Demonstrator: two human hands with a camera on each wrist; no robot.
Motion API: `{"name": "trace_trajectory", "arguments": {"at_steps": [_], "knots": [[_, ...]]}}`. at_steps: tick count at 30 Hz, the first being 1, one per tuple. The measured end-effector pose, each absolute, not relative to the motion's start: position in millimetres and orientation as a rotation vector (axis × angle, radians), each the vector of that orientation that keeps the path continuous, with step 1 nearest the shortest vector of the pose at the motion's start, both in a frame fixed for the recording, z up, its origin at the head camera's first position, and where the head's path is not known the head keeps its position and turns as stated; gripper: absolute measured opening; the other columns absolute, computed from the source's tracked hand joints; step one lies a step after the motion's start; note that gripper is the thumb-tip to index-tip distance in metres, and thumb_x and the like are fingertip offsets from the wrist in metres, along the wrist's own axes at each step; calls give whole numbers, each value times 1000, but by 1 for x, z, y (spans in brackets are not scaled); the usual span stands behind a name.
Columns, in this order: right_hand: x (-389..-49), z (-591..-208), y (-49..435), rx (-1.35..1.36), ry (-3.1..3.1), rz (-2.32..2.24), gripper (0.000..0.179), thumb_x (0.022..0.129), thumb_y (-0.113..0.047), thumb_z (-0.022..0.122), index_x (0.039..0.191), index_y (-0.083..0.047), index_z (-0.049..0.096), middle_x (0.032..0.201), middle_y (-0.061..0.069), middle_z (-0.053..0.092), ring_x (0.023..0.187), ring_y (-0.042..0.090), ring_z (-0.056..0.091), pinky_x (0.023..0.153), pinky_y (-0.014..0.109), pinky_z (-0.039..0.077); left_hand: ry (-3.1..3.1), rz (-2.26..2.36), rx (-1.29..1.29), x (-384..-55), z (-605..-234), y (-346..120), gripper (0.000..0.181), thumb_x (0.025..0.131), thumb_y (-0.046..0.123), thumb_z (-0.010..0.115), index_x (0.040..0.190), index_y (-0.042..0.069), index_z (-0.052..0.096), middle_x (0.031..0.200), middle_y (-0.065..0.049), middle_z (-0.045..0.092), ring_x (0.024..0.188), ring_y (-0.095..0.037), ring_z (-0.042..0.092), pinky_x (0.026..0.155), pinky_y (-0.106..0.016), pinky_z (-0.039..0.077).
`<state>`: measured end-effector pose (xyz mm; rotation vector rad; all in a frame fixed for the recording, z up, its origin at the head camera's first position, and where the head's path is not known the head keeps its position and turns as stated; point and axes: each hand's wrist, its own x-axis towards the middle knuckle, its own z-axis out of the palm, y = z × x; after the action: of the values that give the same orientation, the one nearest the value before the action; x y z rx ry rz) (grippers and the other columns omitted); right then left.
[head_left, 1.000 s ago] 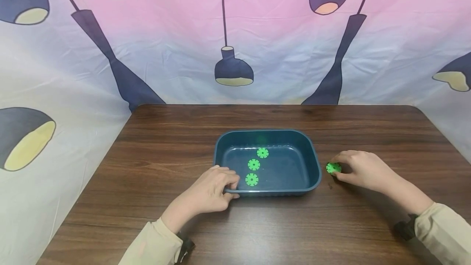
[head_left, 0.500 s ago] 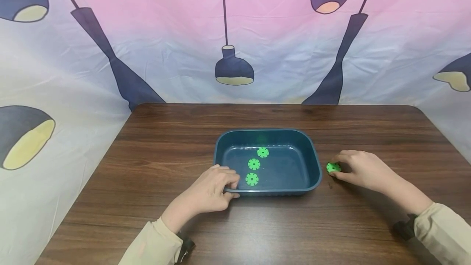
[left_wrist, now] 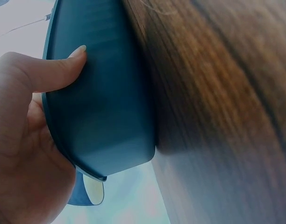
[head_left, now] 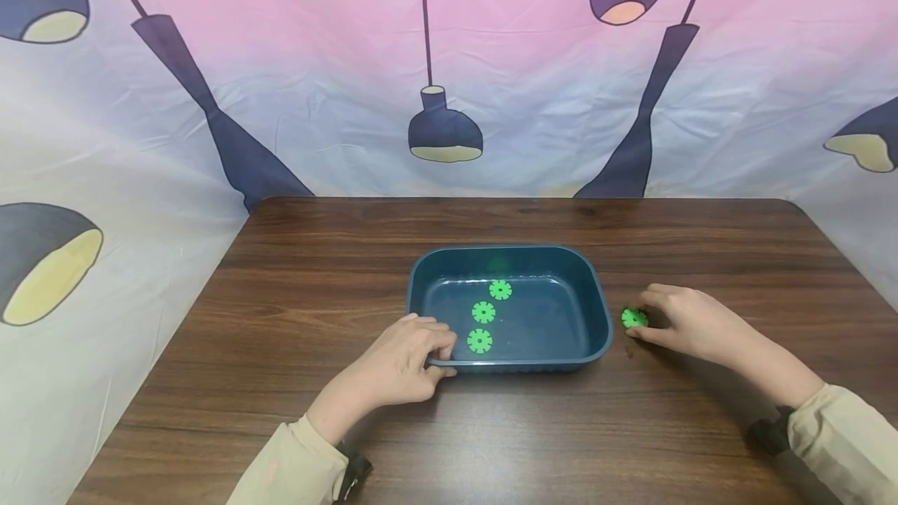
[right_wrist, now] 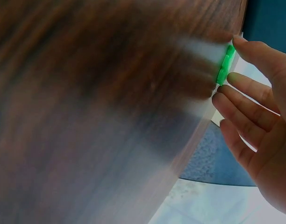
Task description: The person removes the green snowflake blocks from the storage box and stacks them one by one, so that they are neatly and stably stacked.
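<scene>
A dark teal tray [head_left: 547, 326] stands on the wooden table with three green notched discs inside, like snowflake-shaped building pieces: a front disc [head_left: 480, 341], a middle disc [head_left: 483, 312] and a back disc [head_left: 500, 290]. My left hand [head_left: 403, 361] grips the tray's front left corner; in the left wrist view the thumb [left_wrist: 63, 72] presses its outer wall. Right of the tray, another green disc [head_left: 634, 319] lies on the table. My right hand [head_left: 694, 322] is around it, thumb and fingertips at its edges, fingers fairly straight; the right wrist view shows the disc [right_wrist: 225, 65] edge-on between them.
The brown wooden table [head_left: 316, 256] reaches back to a printed cloth [head_left: 337, 100] with lamp pictures. Beige sleeves [head_left: 291, 466] and dark wrist straps [head_left: 356, 474] are on both arms.
The right fingers have loosened slightly around the disc on the table, and more of its far edge shows. The left hand and the tray stay as they were.
</scene>
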<state>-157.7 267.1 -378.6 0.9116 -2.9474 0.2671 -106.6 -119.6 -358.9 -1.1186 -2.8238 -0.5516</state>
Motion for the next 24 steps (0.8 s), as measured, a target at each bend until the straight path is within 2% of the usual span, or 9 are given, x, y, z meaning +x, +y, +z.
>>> {"name": "trace_trajectory", "arguments": {"at_steps": [5, 10, 13, 17, 21, 24], "knots": [[-159, -377, 266, 914, -2965, 277, 39, 72, -44, 63, 98, -15, 60, 82, -10, 53, 69, 1, 48, 58, 25, 40, -2827, -555, -1106, -105, -359, -121, 35, 69, 19, 66, 57, 19, 33, 53, 12, 27, 55, -4, 28, 55, -19, 21], [-160, -374, 263, 907, -2973, 288, 40, 74, -46, 61, 102, -17, 58, 89, -8, 57, 77, 5, 54, 63, 29, 43, -2830, -561, -1091, -103, -359, -122, 34, 68, 19, 65, 57, 19, 33, 53, 12, 28, 55, -4, 29, 55, -19, 21], [-160, -369, 260, 871, -2935, 299, 41, 73, -43, 63, 105, -17, 57, 94, -4, 59, 83, 12, 57, 66, 34, 45, -2829, -555, -1091, -102, -358, -121, 34, 69, 18, 65, 57, 19, 33, 54, 11, 28, 55, -4, 29, 55, -20, 20], [-160, -362, 250, 812, -2770, 309, 42, 73, -32, 66, 109, -14, 56, 95, 2, 60, 80, 17, 58, 65, 38, 45, -2825, -547, -1096, -103, -357, -120, 34, 69, 18, 65, 57, 18, 33, 53, 11, 27, 55, -5, 28, 55, -20, 20], [-160, -356, 235, 805, -2575, 387, 38, 73, -22, 66, 109, -13, 57, 90, 2, 60, 76, 15, 56, 65, 37, 43, -2819, -561, -1099, -103, -356, -119, 35, 69, 18, 66, 56, 18, 34, 53, 11, 27, 54, -4, 28, 55, -20, 20], [-161, -350, 219, 859, -2504, 470, 41, 73, -20, 66, 111, -13, 55, 90, -1, 59, 77, 11, 55, 65, 33, 44, -2809, -571, -1102, -104, -355, -118, 34, 68, 18, 66, 56, 19, 34, 53, 12, 29, 54, -3, 28, 55, -19, 21]]}}
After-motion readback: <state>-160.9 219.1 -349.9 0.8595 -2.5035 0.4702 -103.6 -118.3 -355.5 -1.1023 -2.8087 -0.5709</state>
